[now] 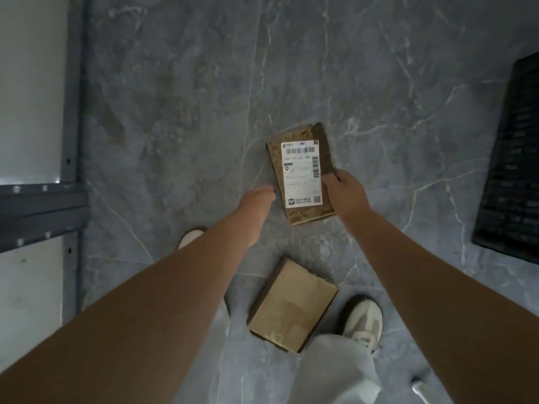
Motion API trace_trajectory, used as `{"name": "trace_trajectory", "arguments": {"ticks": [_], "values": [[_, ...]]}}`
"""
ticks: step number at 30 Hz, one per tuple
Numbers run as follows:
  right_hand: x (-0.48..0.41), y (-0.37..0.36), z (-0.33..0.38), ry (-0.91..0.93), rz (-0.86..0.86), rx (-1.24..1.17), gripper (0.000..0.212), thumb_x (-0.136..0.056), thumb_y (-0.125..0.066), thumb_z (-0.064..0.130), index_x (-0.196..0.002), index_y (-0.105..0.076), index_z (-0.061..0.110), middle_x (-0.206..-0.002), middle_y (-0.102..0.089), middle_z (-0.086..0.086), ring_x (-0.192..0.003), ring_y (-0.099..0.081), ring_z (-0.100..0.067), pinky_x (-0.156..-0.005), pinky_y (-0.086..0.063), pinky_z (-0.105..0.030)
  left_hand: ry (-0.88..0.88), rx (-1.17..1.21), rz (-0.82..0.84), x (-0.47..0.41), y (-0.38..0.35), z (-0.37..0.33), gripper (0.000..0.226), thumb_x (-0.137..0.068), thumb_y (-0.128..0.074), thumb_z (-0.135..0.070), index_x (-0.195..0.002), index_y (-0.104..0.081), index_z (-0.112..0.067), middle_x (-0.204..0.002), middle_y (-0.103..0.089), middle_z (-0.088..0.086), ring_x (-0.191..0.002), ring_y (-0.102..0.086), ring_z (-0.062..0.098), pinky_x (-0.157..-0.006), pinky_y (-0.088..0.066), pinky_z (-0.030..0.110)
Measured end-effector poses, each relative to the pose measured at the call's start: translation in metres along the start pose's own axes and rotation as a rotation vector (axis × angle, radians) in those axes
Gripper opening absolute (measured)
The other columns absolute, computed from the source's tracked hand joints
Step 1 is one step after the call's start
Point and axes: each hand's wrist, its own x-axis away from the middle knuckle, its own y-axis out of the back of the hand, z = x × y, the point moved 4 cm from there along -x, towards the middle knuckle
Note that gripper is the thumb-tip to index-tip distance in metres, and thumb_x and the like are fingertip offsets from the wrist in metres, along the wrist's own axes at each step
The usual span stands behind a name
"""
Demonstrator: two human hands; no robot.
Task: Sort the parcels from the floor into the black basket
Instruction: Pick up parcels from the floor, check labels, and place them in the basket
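Presently: right hand clamped on labelled parcel at frame centre, label up for reading | left hand loose, empty, nearing far edge | plain parcel on floor, lower centre | black basket right edge, probable destination.

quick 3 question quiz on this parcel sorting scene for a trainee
1. True or false: the right hand grips the labelled parcel.
2. Where is the plain parcel? A) in the basket B) on the floor between the shoes C) on the shelf
3. Fill in: the black basket sits at the ___ edge of the view.

Key: 1 true. 2 B. 3 right. The left hand is near the labelled parcel but not clearly touching it.
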Motion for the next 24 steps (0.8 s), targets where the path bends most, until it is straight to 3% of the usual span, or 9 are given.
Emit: {"name": "trace_trajectory", "arguments": {"ticks": [1,3,5,8,11,15,20,24], "values": [[0.002,-0.003,0.002,0.038,-0.025,-0.013,0.026,-0.096,-0.044,0.019,-0.112,-0.064,0.016,-0.101,-0.067,-0.003,-0.082,-0.064,-0.011,-0.059,-0.047,-0.013,0.014,0.061,0.019,0.002,-0.007,0.001,0.034,-0.091,-0.05,-0.016,-0.123,-0.062,-0.012,-0.131,-0.06,0.006,-0.121,-0.053,0.024,-0.109,-0.038,0.038],[0.013,-0.007,0.006,0.08,-0.055,-0.058,0.029,-0.095,-0.044,0.016,-0.115,-0.065,0.017,-0.098,-0.067,0.0,-0.081,-0.063,-0.01,-0.065,-0.05,-0.016,0.004,0.17,0.038,0.007,-0.015,0.003,0.029,-0.095,-0.045,-0.009,-0.116,-0.064,-0.014,-0.123,-0.067,0.01,-0.119,-0.059,0.029,-0.109,-0.041,0.045],[0.031,-0.009,0.017,0.102,-0.059,-0.097,0.031,-0.094,-0.043,0.015,-0.116,-0.065,0.017,-0.1,-0.068,0.0,-0.086,-0.064,-0.014,-0.07,-0.052,-0.024,-0.032,0.233,0.017,0.019,-0.01,-0.001,0.037,-0.094,-0.042,0.0,-0.121,-0.064,-0.011,-0.121,-0.069,0.012,-0.117,-0.061,0.03,-0.105,-0.046,0.045],[0.066,-0.002,0.05,0.156,-0.034,-0.126,0.028,-0.095,-0.041,0.016,-0.109,-0.065,0.021,-0.091,-0.067,0.007,-0.078,-0.062,-0.004,-0.057,-0.046,-0.014,-0.102,0.258,-0.015,0.056,0.012,-0.014,0.042,-0.093,-0.042,0.001,-0.125,-0.064,-0.013,-0.12,-0.07,0.009,-0.115,-0.063,0.024,-0.097,-0.049,0.036],[0.111,0.018,0.098,0.193,-0.014,-0.179,0.03,-0.096,-0.041,0.016,-0.108,-0.068,0.02,-0.09,-0.07,0.003,-0.079,-0.066,-0.01,-0.057,-0.05,-0.018,-0.176,0.246,-0.071,0.114,0.039,-0.047,0.038,-0.092,-0.042,-0.001,-0.105,-0.069,-0.024,-0.115,-0.071,0.004,-0.118,-0.061,0.023,-0.105,-0.043,0.041],[0.193,0.057,0.18,0.296,0.015,-0.231,0.032,-0.095,-0.042,0.015,-0.108,-0.07,0.021,-0.092,-0.072,0.003,-0.082,-0.07,-0.015,-0.066,-0.057,-0.027,-0.301,0.25,-0.167,0.222,0.07,-0.106,0.036,-0.087,-0.049,-0.005,-0.105,-0.073,-0.025,-0.109,-0.074,0.004,-0.114,-0.064,0.028,-0.107,-0.044,0.048],[0.312,0.14,0.302,0.474,0.093,-0.229,0.032,-0.094,-0.041,0.018,-0.107,-0.071,0.019,-0.1,-0.073,-0.001,-0.092,-0.07,-0.018,-0.082,-0.058,-0.035,-0.531,0.324,-0.337,0.404,0.098,-0.197,0.033,-0.089,-0.051,-0.009,-0.094,-0.069,-0.037,-0.115,-0.07,0.003,-0.115,-0.06,0.024,-0.101,-0.046,0.042],[0.43,0.215,0.402,0.722,0.133,-0.227,0.028,-0.097,-0.042,0.016,-0.094,-0.068,0.024,-0.099,-0.072,0.002,-0.089,-0.066,-0.012,-0.077,-0.053,-0.026,-0.789,0.412,-0.454,0.568,0.123,-0.254,0.021,-0.077,-0.061,-0.021,-0.088,-0.074,-0.032,-0.108,-0.073,0.002,-0.11,-0.064,0.025,-0.099,-0.049,0.043]]}}
